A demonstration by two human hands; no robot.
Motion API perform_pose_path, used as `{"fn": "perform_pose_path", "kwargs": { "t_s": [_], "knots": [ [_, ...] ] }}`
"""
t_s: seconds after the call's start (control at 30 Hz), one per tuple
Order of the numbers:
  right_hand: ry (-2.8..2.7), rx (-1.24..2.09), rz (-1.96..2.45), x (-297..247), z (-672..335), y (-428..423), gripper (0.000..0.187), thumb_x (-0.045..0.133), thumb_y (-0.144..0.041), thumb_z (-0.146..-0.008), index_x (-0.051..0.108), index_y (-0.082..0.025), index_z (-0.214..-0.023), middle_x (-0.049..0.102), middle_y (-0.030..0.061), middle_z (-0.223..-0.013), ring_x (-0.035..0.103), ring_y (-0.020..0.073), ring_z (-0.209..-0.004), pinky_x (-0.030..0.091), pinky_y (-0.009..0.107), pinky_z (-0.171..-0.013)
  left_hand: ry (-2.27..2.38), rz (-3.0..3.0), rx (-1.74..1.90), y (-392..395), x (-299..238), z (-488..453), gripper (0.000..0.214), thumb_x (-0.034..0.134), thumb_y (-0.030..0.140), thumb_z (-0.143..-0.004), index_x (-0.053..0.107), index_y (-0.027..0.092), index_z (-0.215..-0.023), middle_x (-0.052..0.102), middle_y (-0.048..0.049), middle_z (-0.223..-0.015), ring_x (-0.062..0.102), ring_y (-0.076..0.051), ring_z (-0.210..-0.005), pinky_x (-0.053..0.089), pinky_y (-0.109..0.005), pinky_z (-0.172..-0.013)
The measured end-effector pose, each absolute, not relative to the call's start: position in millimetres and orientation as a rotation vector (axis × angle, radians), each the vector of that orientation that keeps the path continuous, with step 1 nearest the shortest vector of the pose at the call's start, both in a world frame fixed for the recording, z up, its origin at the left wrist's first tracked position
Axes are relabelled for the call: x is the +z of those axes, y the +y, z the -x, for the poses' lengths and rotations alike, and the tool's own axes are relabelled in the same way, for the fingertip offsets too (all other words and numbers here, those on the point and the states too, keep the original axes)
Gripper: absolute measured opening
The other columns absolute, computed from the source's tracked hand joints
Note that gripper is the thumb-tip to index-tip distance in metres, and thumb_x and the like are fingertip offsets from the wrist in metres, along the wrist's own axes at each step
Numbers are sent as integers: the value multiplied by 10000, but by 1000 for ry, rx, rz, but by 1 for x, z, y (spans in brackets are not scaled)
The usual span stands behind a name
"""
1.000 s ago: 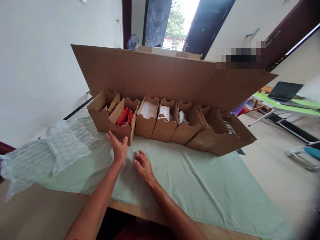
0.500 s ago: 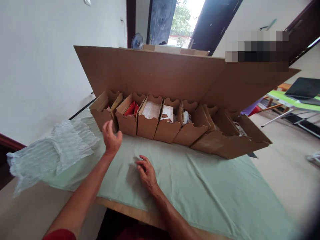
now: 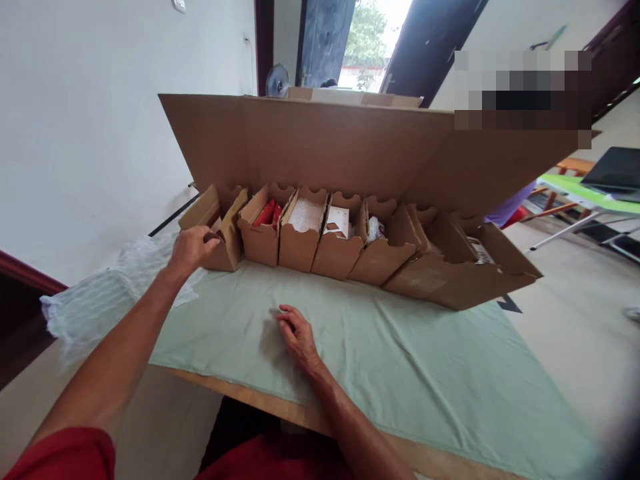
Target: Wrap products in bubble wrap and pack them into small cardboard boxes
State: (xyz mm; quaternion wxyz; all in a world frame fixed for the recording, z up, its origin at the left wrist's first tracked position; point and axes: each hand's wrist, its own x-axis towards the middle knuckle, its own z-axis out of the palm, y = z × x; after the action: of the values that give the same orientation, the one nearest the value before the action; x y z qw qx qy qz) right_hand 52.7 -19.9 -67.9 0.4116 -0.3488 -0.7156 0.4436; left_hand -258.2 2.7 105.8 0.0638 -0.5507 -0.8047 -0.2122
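A long open cardboard box (image 3: 450,287) lies across the table, its big lid (image 3: 350,147) standing up behind it. Inside stands a row of small cardboard compartments. My left hand (image 3: 193,247) grips the front edge of the leftmost compartment (image 3: 225,233), fingers curled over its rim. The one beside it holds red packets (image 3: 267,213); white papers (image 3: 307,215) fill those further right. My right hand (image 3: 297,337) rests on the pale green cloth (image 3: 400,360), fingers loosely bent, holding nothing.
Crumpled bubble wrap (image 3: 100,293) lies at the table's left end. A wooden table edge (image 3: 240,393) runs just before me. To the right stands a green table with a laptop (image 3: 613,170). An open doorway shows behind the box.
My left hand has moved left and forward from the second compartment to the leftmost one and closed on its edge. My right hand has stayed on the cloth.
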Motion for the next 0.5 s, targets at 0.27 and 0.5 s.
{"fn": "perform_pose_path", "kwargs": {
  "t_s": [0.27, 0.5],
  "knots": [
    [-1889, 1092, 809, -51, -44, -28, 330, 609, -280, -855, 684, -235, -1173, 661, 115, -1296, 673, 228, -1044, 566, 371, -847, -2102, 1857, -815, -94, 87, 170, 189, 572, 264, -930, 742, 190, -970, 790, -87, -1003, 740, -233, -910, 541, -309, -821],
    [-1824, 921, 864, -21, -69, -54, 759, 654, -451, -874, 380, -253, -1553, 502, 144, -1515, 547, 323, -1320, 496, 514, -1052, -2063, 1972, -979, -96, 96, 34, 274, 443, 132, -972, 711, 154, -1026, 781, -137, -981, 756, -233, -859, 591, -340, -769]
  ]
}}
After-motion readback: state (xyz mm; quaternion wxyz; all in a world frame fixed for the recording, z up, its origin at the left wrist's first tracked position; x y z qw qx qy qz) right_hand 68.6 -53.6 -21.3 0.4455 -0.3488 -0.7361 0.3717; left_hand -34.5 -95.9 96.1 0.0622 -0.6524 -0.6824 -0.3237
